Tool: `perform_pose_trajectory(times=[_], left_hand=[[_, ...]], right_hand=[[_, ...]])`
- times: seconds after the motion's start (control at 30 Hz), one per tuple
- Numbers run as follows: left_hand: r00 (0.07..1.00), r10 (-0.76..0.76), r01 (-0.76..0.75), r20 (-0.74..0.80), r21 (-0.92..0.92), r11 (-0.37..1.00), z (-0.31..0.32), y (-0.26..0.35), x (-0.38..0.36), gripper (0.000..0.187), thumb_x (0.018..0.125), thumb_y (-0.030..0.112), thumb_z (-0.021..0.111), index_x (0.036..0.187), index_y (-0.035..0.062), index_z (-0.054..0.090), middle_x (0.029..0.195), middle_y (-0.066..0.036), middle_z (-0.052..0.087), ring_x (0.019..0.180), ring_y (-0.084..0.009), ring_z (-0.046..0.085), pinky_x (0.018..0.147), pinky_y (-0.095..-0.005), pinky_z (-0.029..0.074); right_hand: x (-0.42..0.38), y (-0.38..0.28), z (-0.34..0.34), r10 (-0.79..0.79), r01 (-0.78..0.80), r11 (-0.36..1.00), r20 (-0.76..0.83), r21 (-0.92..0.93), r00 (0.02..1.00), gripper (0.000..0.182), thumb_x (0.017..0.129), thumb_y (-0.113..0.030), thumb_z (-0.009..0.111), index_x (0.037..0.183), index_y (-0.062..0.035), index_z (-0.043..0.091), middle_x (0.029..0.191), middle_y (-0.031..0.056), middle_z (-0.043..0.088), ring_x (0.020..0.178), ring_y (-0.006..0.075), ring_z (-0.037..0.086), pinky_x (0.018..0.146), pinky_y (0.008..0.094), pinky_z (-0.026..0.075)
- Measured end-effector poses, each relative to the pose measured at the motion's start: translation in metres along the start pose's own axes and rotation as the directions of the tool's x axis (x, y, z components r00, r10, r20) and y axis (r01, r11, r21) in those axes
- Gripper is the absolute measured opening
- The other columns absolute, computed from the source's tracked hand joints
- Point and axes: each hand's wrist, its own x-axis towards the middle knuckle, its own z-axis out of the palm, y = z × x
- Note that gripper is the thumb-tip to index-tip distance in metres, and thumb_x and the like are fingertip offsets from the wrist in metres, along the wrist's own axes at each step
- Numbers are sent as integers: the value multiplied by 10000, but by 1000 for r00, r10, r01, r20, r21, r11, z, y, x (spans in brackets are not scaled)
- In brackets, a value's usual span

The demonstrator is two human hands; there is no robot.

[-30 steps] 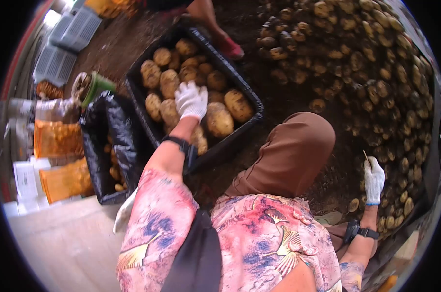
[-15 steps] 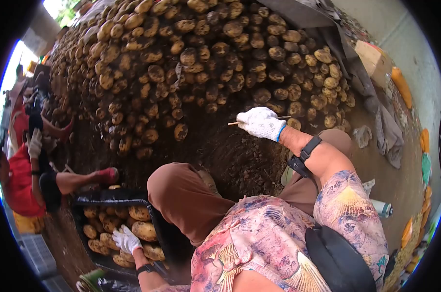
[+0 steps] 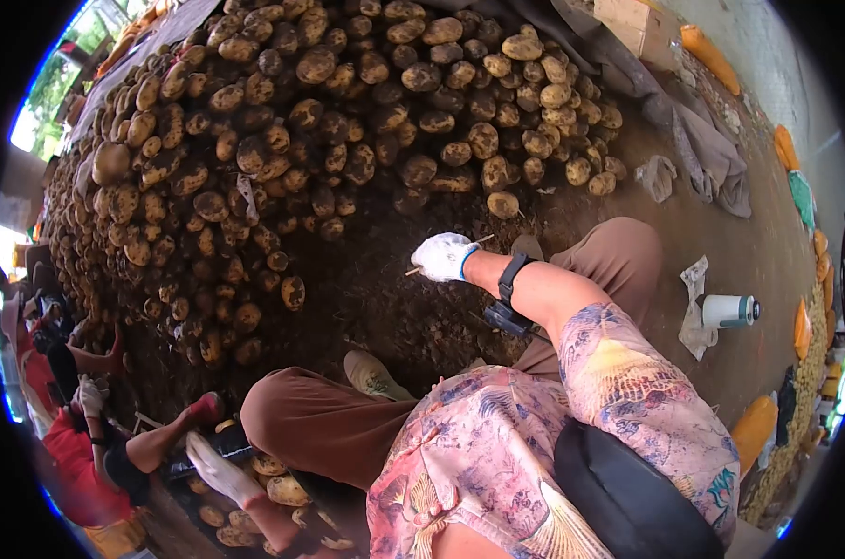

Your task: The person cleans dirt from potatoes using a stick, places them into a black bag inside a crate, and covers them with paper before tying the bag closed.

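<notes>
My right hand (image 3: 444, 257), in a white knit glove, is closed around a thin stick (image 3: 485, 239) whose ends poke out on both sides. It hangs above the dark soil (image 3: 376, 303) in front of the potato heap (image 3: 320, 130). At lower left, my gloved left hand (image 3: 222, 472) reaches out with fingers stretched over the black-rimmed crate (image 3: 182, 463), seemingly empty and slightly blurred. Large potatoes (image 3: 287, 491) lie in the crate under and beside that wrist. My knee hides part of the crate.
A co-worker in red (image 3: 82, 466) sits at the left, a shoe close to my left hand. Grey cloth (image 3: 697, 149) edges the heap. A plastic bag (image 3: 694, 321) and a white roll (image 3: 728, 311) lie at the right, with orange sacks (image 3: 756, 429) beyond.
My left hand has moved off the potatoes in the crate toward its far side, fingers now stretched. My right hand still holds the stick, lower and further left in view. The camera view has turned.
</notes>
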Motion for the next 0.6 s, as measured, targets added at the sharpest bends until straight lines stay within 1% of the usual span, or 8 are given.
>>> perform_pose_trajectory(times=[0.07,0.1,0.13,0.2,0.27,0.4,0.5,0.6], left_hand=[[983,-174,179,58,-511,841,22,94,24,427,1041,222,414,1356,-45,523,1344,-167,569,1254,-247,544,1090,-352,382],[984,165,-131,72,-338,932,32,120,34,430,1038,211,404,1385,-28,491,1343,-164,565,1233,-259,554,1066,-361,410],[868,473,-449,149,-169,877,42,145,42,438,1036,199,394,1415,-10,460,1341,-160,562,1212,-270,565,1043,-371,437],[921,249,-11,301,-618,786,77,234,37,435,1016,232,473,1386,4,488,1353,-144,554,1217,-259,567,1056,-383,432],[861,254,233,441,-785,573,121,276,37,393,1017,212,480,1340,-1,545,1290,-121,614,1175,-221,602,1002,-368,466],[722,227,433,653,-684,588,200,306,28,394,994,301,570,1254,7,607,1193,-114,670,1102,-229,642,955,-382,487],[616,135,639,776,-593,491,230,289,27,368,991,304,591,1219,17,622,1130,-124,690,1010,-233,670,880,-385,523],[571,120,666,812,-544,510,230,289,24,469,994,387,575,1256,-1,593,1151,-140,666,1059,-260,643,920,-405,514]], right_hand=[[-2,7,8,42,-42,997,-6,64,999,260,840,-274,629,988,-85,729,989,167,720,958,366,689,839,477,546],[-4,11,7,85,-79,988,-36,136,996,283,841,-299,641,999,-80,725,1007,177,714,973,370,681,853,480,539],[-5,16,8,127,-112,972,-63,206,990,309,842,-325,654,1010,-74,720,1025,186,707,989,375,673,868,482,533],[-7,29,8,214,-192,951,-67,242,975,320,823,-319,678,1013,-64,711,1021,196,704,993,376,668,879,485,527],[-9,49,8,311,-275,926,-109,259,944,288,824,-288,668,1005,-68,712,999,195,706,979,378,671,877,479,529],[0,98,14,635,-449,738,-292,503,716,196,859,-175,610,1009,-53,643,975,228,691,947,409,662,843,504,525],[28,136,21,714,-436,692,-463,575,525,193,893,-109,535,1072,-37,530,993,271,653,941,453,636,837,522,512],[55,158,24,827,-511,556,-371,655,423,356,891,-91,510,1243,-37,497,1143,284,618,1065,440,615,891,524,499]])
